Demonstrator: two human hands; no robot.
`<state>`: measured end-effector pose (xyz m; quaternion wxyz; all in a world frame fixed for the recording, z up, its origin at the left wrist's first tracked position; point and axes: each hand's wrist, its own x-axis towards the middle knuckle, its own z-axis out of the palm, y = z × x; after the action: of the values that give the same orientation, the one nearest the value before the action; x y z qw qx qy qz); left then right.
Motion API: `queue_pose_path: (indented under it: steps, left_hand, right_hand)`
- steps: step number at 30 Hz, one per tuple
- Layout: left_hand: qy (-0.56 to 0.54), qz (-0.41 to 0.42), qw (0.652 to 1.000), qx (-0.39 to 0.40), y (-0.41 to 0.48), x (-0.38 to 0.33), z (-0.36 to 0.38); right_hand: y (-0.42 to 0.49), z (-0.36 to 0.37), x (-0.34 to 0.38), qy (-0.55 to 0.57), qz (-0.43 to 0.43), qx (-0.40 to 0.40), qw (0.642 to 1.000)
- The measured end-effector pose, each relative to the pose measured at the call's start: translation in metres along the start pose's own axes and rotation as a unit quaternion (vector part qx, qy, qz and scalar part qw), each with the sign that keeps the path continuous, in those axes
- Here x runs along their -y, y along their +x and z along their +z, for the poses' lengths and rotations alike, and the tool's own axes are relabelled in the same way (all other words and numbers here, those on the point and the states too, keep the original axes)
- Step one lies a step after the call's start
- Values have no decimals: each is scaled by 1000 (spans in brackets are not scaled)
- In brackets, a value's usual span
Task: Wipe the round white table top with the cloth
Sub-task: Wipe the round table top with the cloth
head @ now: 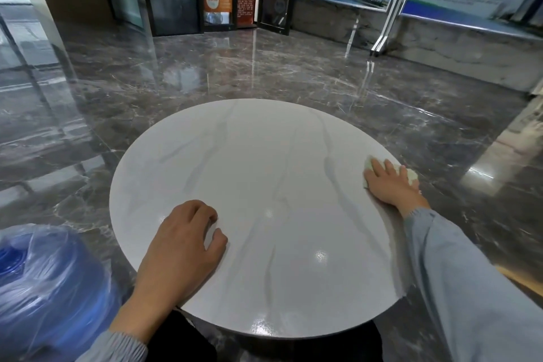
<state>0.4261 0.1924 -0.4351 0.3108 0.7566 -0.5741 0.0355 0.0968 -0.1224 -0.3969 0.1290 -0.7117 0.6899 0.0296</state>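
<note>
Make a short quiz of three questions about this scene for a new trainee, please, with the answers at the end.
1. True or false: the right hand presses the cloth flat at the table's right edge.
2. What does the left hand do? A) holds a second cloth B) rests on the table top with curled fingers and holds nothing C) lifts the blue water bottle
3. Fill in: the blue bottle wrapped in plastic stands on the floor to the ____ of the table.

Key: 1 true; 2 B; 3 left
</note>
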Motion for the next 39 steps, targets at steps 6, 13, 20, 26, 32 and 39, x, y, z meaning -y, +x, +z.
queue_pose_path:
  steps: [6, 13, 20, 26, 32, 39]
  left_hand:
    - [2, -2, 1000, 5, 1, 2, 0]
    - [-8, -8, 1000, 9, 3, 1, -2]
    - [-11, -13, 1000, 14, 1, 0, -3]
    - [3, -9, 1000, 10, 1, -2, 0]
    - [0, -10, 1000, 4, 2, -3, -1]
    - [2, -10, 1000, 11, 1, 2, 0]
  right_hand:
    - [-30, 34, 150, -26, -200, 16, 979]
    - [-96, 63, 242, -38, -410, 51, 910]
    - [8, 17, 73, -15, -173, -11, 985]
    - [44, -8, -19, 1, -20, 0, 1000]
    - [17, 15, 127, -8, -159, 9, 987]
    - [-107, 73, 302, -79, -468, 73, 877]
